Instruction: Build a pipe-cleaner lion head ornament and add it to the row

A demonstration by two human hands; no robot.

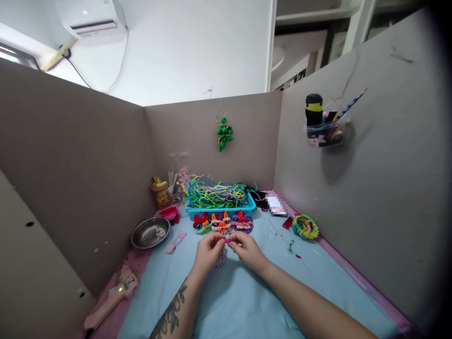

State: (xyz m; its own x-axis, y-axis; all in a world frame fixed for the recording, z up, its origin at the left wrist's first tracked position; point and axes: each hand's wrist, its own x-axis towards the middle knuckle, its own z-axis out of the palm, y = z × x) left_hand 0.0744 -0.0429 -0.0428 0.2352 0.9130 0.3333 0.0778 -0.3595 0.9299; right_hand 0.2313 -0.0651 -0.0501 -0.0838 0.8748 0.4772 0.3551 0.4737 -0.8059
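My left hand and my right hand meet over the blue cloth, fingertips pinched together. Between them shows a small bright pink piece, too tiny to make out fully, with a dark or blue bit at my right fingertips. Below and partly behind my left hand is a pink-and-white beaded or fuzzy piece. Just beyond the hands stand three colourful fuzzy animal-like figures: one red and green, one orange and white, one purple and pink.
A blue basket heaped with coloured pipe cleaners stands behind the figures. To the left are a metal bowl, a pink clip-shaped thing and a pink glue gun. On the right lies a colourful ring. Grey panels enclose three sides.
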